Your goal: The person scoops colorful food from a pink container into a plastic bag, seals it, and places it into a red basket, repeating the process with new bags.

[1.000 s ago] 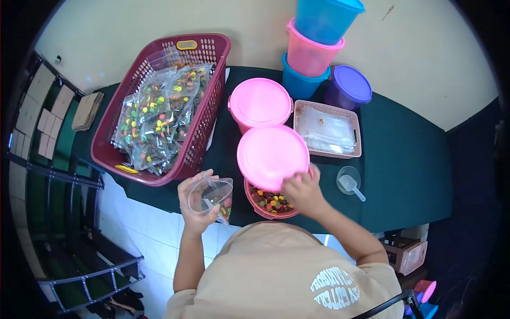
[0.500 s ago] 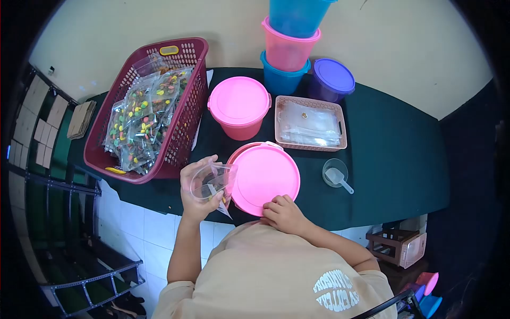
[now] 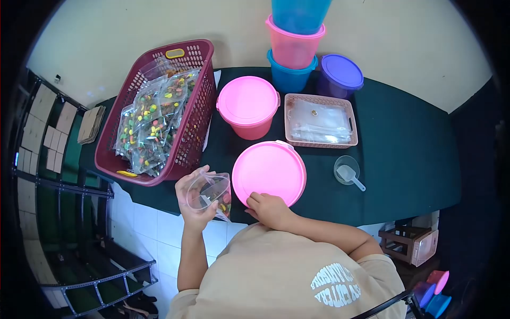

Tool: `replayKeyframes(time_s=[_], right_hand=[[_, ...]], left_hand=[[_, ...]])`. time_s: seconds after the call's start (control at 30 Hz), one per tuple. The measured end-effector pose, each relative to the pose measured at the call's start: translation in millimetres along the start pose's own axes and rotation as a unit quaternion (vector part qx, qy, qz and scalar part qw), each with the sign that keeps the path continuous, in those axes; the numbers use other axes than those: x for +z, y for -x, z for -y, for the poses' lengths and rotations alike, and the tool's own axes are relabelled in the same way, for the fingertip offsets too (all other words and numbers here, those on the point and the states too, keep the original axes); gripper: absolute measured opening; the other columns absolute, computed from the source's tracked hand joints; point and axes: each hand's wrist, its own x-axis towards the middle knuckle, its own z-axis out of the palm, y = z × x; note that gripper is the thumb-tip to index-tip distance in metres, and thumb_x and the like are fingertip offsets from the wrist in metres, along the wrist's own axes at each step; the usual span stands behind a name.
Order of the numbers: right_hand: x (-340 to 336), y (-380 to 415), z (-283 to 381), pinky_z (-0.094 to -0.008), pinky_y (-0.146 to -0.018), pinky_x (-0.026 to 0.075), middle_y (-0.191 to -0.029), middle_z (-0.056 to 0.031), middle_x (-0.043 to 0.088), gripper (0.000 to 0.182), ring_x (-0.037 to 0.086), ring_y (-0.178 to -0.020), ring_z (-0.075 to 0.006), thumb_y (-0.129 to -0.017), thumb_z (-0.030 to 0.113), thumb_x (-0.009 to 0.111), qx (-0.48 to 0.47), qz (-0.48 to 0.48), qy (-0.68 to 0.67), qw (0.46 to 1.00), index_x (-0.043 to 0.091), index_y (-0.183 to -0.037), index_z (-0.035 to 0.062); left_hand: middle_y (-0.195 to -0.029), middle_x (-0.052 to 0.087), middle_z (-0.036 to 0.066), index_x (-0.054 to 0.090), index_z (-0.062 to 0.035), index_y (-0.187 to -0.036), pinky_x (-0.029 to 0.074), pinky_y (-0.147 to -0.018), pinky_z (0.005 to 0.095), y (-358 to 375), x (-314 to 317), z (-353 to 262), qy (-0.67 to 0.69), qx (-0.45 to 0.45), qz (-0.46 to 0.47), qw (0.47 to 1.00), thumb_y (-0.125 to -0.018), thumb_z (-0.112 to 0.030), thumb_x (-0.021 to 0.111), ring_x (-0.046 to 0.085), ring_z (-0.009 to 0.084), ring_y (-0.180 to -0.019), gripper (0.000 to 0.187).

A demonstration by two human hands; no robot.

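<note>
My left hand [image 3: 194, 204] is closed around a clear plastic bag [image 3: 217, 192], left of the near pink tub. The bag's mouth gapes in a rounded loop, and some coloured candies show in its right side. At the near edge of the round pink lid [image 3: 268, 173], my right hand [image 3: 271, 209] has its fingers curled on the rim. The lid lies over the tub, hiding what is inside. Behind it stands another pink tub [image 3: 248, 106] with its lid on.
A maroon basket [image 3: 188, 127] at the left holds several filled candy bags [image 3: 154, 119]. A shallow tray [image 3: 348, 141] contains flat clear bags [image 3: 319, 125]. To the right, a white scoop [image 3: 348, 174] rests in a clear cup [image 3: 338, 165]. Stacked tubs [image 3: 295, 48] and a purple tub [image 3: 340, 80] stand behind.
The pink lid now sits squarely over the tub, whose rim showed at the left before. The bag has turned, showing more candies. The whole view has shifted slightly.
</note>
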Motion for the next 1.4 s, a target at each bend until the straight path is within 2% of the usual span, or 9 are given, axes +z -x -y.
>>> replayKeyframes(time_s=[0.6, 0.67, 0.7, 0.8, 0.93, 1.0, 1.1, 1.23, 1.4], right_hand=[[-13.5, -5.7, -12.7, -0.0404, -0.066, 0.050, -0.091, -0.0094, 0.057, 0.027, 0.061, -0.080, -0.0276, -0.083, 0.028, 0.065, 0.011, 0.010, -0.011, 1.000, 0.056, -0.096, 0.0052], [-26.0, -10.9, -16.9, -0.0386, -0.077, 0.049, -0.104, -0.0117, 0.057, 0.040, 0.060, -0.092, -0.0285, -0.081, 0.033, 0.067, 0.026, -0.036, -0.141, 0.989, 0.056, -0.108, 0.0054], [-33.5, -17.8, -17.5, -0.0379, -0.091, 0.044, -0.122, -0.0137, 0.052, 0.064, 0.056, -0.108, -0.0278, -0.077, 0.042, 0.072, 0.014, -0.079, -0.290, 0.954, 0.049, -0.124, 0.0062], [-57.5, -27.7, -8.4, -0.0407, -0.100, 0.038, -0.132, -0.0146, 0.045, 0.078, 0.051, -0.117, -0.0271, -0.074, 0.042, 0.077, -0.061, -0.177, -0.394, 0.900, 0.039, -0.132, 0.0065], [-76.4, -33.5, -3.5, -0.0391, -0.100, 0.038, -0.122, -0.0126, 0.053, 0.075, 0.054, -0.114, -0.0248, -0.073, 0.024, 0.080, -0.015, -0.053, -0.586, 0.808, 0.038, -0.131, 0.0038], [-83.1, -34.2, -1.7, -0.0345, -0.095, 0.042, -0.108, -0.0094, 0.057, 0.056, 0.056, -0.106, -0.0200, -0.076, 0.012, 0.076, 0.003, -0.082, -0.579, 0.811, 0.043, -0.121, 0.0032], [-83.0, -27.3, -2.5, -0.0310, -0.087, 0.046, -0.094, -0.0056, 0.058, 0.033, 0.057, -0.094, -0.0139, -0.079, 0.005, 0.073, 0.082, -0.208, -0.546, 0.807, 0.046, -0.098, 0.0056], [-91.4, -19.3, 16.3, -0.0308, -0.090, 0.045, -0.099, -0.0072, 0.057, 0.033, 0.057, -0.097, -0.0162, -0.080, 0.006, 0.072, 0.103, -0.258, -0.482, 0.831, 0.047, -0.103, 0.0044], [-92.1, -17.3, 17.3, -0.0317, -0.094, 0.042, -0.107, -0.0094, 0.056, 0.034, 0.056, -0.104, -0.0180, -0.084, 0.004, 0.066, 0.060, -0.300, -0.512, 0.803, 0.048, -0.112, 0.0018]], left_hand=[[-0.130, 0.044, 0.028, 0.027, -0.0090, -0.132, 0.041, -0.100, 0.0480, -21.3, 9.7, -10.4, 0.064, 0.023, 0.081, 0.994, -0.066, -0.022, 0.082, 0.053, 0.0349, -0.116, 0.087], [-0.131, 0.043, 0.028, 0.024, -0.0095, -0.134, 0.041, -0.100, 0.0485, -30.7, 13.6, -16.9, 0.084, 0.033, 0.104, 0.991, -0.065, -0.022, 0.082, 0.052, 0.0356, -0.117, 0.090], [-0.132, 0.042, 0.028, 0.021, -0.0116, -0.136, 0.041, -0.100, 0.0499, -35.5, 14.5, -18.4, 0.117, 0.025, 0.153, 0.981, -0.065, -0.027, 0.083, 0.051, 0.0371, -0.118, 0.095], [-0.133, 0.041, 0.028, 0.017, -0.0150, -0.140, 0.038, -0.101, 0.0526, -48.9, 22.5, -21.7, 0.177, 0.009, 0.236, 0.955, -0.062, -0.034, 0.084, 0.047, 0.0397, -0.122, 0.105], [-0.138, 0.037, 0.028, 0.011, -0.0152, -0.144, 0.030, -0.105, 0.0533, -57.3, 40.0, -23.1, 0.209, -0.017, 0.291, 0.933, -0.060, -0.038, 0.082, 0.042, 0.0404, -0.126, 0.112], [-0.138, 0.040, 0.026, 0.012, -0.0074, -0.142, 0.031, -0.107, 0.0478, -57.6, 52.3, -31.7, 0.149, 0.016, 0.166, 0.975, -0.060, -0.031, 0.079, 0.044, 0.0378, -0.127, 0.109], [-0.127, 0.048, 0.019, 0.031, -0.0031, -0.133, 0.041, -0.096, 0.0389, -50.2, 39.8, -27.1, 0.046, 0.029, 0.132, 0.990, -0.075, -0.026, 0.074, 0.052, 0.0266, -0.115, 0.076], [-0.100, 0.059, 0.010, 0.054, 0.0020, -0.106, 0.046, -0.081, 0.0284, -26.5, 41.0, -26.8, 0.031, -0.084, 0.040, 0.995, -0.091, -0.011, 0.059, 0.058, 0.0155, -0.090, 0.021], [-0.089, 0.061, 0.008, 0.057, 0.0029, -0.096, 0.045, -0.075, 0.0262, -24.9, 45.5, -27.8, -0.058, -0.007, 0.019, 0.998, -0.092, -0.009, 0.057, 0.058, 0.0142, -0.080, 0.012]])
